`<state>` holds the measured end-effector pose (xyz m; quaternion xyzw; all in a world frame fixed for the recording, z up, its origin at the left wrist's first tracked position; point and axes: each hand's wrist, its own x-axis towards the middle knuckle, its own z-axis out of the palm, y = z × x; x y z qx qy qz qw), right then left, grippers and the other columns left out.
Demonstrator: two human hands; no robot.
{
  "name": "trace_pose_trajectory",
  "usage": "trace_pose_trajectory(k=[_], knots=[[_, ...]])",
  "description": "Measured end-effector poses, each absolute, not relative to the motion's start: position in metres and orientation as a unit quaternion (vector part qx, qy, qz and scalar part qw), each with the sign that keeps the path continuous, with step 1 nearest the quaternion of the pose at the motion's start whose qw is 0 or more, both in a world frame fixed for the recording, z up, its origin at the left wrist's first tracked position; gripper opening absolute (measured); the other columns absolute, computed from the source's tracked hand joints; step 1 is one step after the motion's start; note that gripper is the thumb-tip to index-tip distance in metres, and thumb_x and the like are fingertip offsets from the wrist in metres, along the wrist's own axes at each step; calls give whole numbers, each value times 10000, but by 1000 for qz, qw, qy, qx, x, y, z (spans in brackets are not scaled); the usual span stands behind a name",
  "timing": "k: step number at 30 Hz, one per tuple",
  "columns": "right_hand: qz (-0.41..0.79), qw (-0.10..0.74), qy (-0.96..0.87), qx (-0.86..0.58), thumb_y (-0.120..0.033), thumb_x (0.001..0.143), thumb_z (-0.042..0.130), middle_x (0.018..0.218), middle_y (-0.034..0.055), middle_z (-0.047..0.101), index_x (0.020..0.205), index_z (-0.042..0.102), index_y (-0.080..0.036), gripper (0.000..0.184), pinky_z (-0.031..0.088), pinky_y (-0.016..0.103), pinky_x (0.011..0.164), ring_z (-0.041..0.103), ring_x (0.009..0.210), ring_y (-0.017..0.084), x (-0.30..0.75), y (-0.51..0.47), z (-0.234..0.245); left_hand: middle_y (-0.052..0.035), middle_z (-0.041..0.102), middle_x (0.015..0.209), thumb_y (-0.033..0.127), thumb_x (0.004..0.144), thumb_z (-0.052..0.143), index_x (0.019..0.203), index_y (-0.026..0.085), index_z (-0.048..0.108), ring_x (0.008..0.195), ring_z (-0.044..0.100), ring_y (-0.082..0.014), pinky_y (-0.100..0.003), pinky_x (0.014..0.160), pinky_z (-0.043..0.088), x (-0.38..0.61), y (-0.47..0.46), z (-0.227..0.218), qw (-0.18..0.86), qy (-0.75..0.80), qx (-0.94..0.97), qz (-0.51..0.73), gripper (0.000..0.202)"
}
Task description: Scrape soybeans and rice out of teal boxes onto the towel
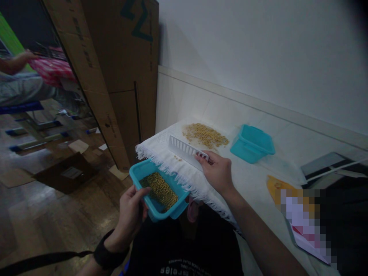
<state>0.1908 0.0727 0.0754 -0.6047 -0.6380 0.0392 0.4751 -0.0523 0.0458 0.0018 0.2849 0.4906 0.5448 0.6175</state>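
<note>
My left hand (132, 211) grips the near left rim of a turquoise plastic basin (155, 212), thumb over the edge. Yellow soybeans (161, 191) cover its bottom. The basin is held at the table's front edge, just below the fringe of a white cloth (186, 172). In my right hand (217, 170) is a white slotted plastic strip (184, 147), standing on its long edge on the cloth. A few loose beans lie on the near side of the strip. Behind it spreads a larger pile of soybeans (205, 134).
A second turquoise basin (253, 143) stands to the right of the pile. Farther right lie an orange bag (283, 188) and a dark flat object (324, 165). A tall cardboard box (123, 76) rises at the left. Beyond it a person (23, 82) sits.
</note>
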Motion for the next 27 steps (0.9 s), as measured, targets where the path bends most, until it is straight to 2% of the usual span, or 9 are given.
trace_pose_trajectory(k=[14,20,27], knots=[[119,483,-651,-573,-312,864,673,810,24,782,909,783,-194,167,527,241,596,704,651,158,177,43,82,78,488,318,312,645,773,593,205,538,204,357,-73,-160,237,240,-52,46,3,628,483,276,545,263],[28,508,-594,-623,-349,842,692,709,20,751,886,775,-166,205,501,247,584,683,618,169,199,54,85,85,498,343,316,647,776,629,202,553,208,360,-71,-164,239,250,-53,46,1,624,487,281,542,251],[16,470,-609,-638,-354,863,659,776,38,770,919,777,-177,220,494,265,618,698,658,186,211,70,76,89,482,336,330,659,776,640,205,545,212,360,-71,-160,244,245,-53,44,2,628,488,282,536,264]])
